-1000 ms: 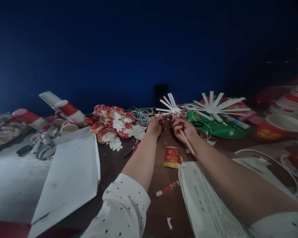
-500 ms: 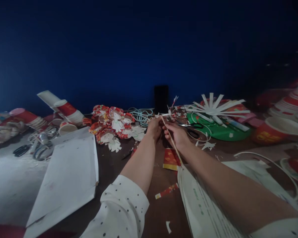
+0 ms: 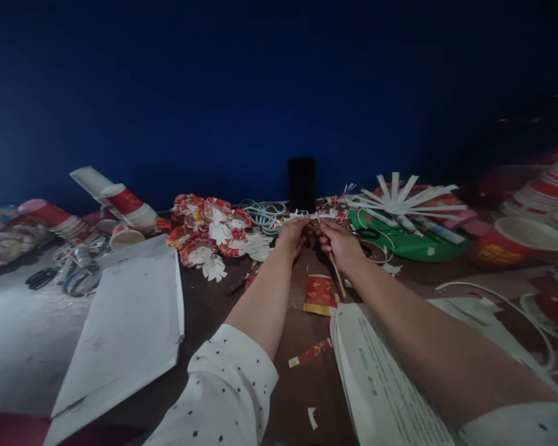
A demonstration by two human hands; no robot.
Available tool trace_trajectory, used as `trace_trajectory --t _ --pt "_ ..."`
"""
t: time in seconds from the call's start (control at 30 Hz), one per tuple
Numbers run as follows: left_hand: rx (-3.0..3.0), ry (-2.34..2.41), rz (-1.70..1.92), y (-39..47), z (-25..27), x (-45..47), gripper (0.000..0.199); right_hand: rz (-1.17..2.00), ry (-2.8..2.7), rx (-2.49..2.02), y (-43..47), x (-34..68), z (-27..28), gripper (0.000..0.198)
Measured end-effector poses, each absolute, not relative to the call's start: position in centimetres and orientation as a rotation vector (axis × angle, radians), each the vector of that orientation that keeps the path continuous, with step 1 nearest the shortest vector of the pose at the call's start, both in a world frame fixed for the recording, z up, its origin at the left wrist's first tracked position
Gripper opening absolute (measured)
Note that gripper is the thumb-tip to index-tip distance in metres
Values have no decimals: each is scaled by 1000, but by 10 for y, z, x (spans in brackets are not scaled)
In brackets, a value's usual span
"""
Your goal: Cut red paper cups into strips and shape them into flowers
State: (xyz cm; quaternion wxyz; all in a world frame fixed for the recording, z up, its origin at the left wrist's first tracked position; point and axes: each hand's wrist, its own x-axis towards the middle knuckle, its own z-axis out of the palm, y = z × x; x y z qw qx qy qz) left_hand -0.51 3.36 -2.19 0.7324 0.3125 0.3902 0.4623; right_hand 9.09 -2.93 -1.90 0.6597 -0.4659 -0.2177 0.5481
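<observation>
My right hand is closed round a thin wooden stick, which slants down toward me beneath the palm. Close beside it, my left hand has its fingers curled inward; what they grip, if anything, is hidden. Under the stick's lower end lies a red and gold piece of paper cup. A white printed paper bag or sheet lies below my right forearm. Black scissor handles show partly behind my right hand.
Red ornaments with white paper figures lie left of my hands. A white board and stacked paper cups are further left. At right are a green sheet, a fan of white paper strips and a red cup.
My right hand has shifted slightly right with the stick, whose top end moved right and whose lower end rose a little. My left hand stays nearly in place.
</observation>
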Motion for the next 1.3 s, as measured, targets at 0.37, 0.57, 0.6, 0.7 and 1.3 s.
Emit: trace_trajectory --t 0.37,0.57,0.6,0.7,1.3 --pt "727 900 984 31 -19 -2 22 1184 -573 -1132 -32 86 -20 31" --pt "691 862 979 31 -18 -3 23 1106 -589 -1234 -32 87 -22 38" --pt "693 855 968 31 -18 -4 23 1098 -594 -1234 -32 88 -22 39" --pt "713 825 934 31 -19 -6 22 1088 -598 -1223 -32 91 -22 40" --pt "729 820 912 34 -22 -6 21 1013 -719 -1361 -35 88 -20 42"
